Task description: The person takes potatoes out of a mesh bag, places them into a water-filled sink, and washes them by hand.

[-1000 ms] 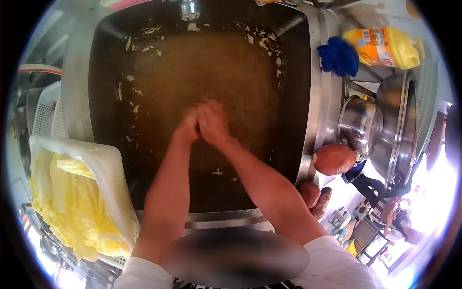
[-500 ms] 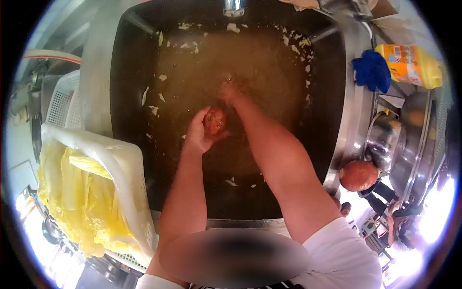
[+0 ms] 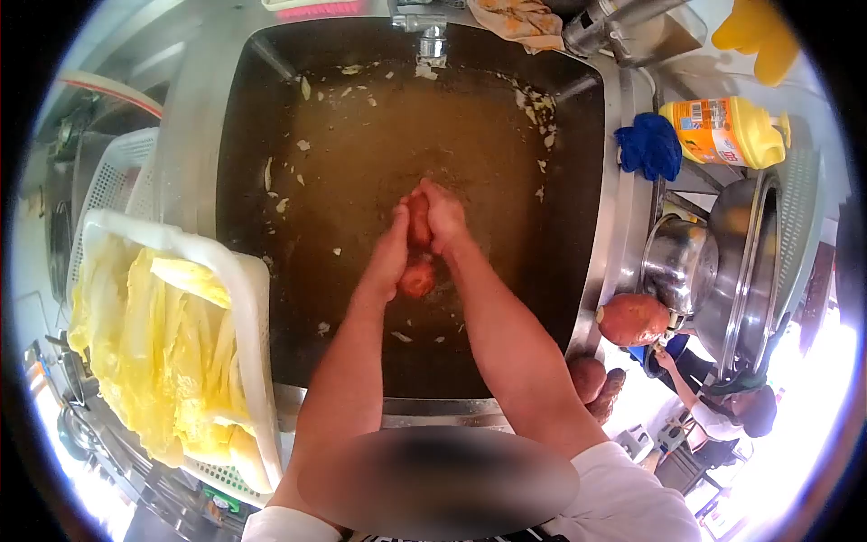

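Note:
Over the murky water of the sink (image 3: 591, 226), a reddish sweet potato (image 3: 419, 222) is pressed between my two hands. My left hand (image 3: 390, 251) lies along its left side, fingers closed against it. From the right, my right hand (image 3: 444, 215) wraps over it with the fingertips near its upper end. A rounder orange-red piece (image 3: 417, 279) shows just below, by the heel of my left hand; I cannot tell whether it is the same sweet potato or another. Pale leaf scraps (image 3: 537, 104) float around the sink's edges.
At left stands a white basket (image 3: 257, 334) of yellow cabbage leaves (image 3: 172, 352). A faucet (image 3: 433, 43) hangs over the back edge. On the right are a blue cloth (image 3: 648, 146), a yellow bottle (image 3: 727, 133), a metal pot (image 3: 682, 262) and a large sweet potato (image 3: 634, 320). Another person (image 3: 722, 411) works beyond.
My right hand has come out of the water and closed on the sweet potato beside my left hand. The view has shifted, showing more sweet potatoes at the lower right.

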Action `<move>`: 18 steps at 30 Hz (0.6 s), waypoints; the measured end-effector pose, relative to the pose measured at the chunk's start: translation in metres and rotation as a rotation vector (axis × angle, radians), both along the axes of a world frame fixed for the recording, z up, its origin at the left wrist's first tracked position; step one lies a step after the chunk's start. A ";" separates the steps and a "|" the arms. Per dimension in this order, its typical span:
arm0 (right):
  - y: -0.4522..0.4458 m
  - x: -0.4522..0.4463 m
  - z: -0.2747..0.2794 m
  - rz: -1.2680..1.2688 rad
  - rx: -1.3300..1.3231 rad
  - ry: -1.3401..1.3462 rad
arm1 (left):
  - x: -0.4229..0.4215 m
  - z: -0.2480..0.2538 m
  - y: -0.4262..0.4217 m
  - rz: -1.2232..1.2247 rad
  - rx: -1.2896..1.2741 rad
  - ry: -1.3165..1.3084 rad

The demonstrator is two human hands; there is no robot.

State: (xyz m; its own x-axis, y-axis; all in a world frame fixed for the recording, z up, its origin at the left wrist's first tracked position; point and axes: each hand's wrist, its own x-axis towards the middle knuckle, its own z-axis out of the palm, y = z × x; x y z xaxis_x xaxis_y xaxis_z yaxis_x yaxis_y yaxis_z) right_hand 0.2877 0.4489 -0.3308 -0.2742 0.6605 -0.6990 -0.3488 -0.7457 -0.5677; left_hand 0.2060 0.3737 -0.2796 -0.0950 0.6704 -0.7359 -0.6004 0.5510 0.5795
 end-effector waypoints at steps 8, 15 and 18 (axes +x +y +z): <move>-0.041 -0.001 -0.003 0.280 0.530 -0.560 | -0.024 -0.083 -0.015 -0.313 -0.144 -0.055; -0.022 0.030 -0.108 -0.176 -0.282 -0.117 | 0.016 -0.067 -0.007 -0.760 0.065 0.994; -0.039 0.015 -0.075 0.039 0.274 -0.437 | 0.000 -0.155 -0.014 -0.943 0.218 1.209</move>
State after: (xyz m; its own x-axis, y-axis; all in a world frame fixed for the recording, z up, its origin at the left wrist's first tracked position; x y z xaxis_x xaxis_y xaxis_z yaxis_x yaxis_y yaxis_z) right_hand 0.3030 0.4103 -0.4056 -0.0232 0.8303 -0.5568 -0.0107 -0.5571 -0.8304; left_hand 0.2063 0.3595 -0.4350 -0.0365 0.9077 -0.4181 0.7731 0.2907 0.5637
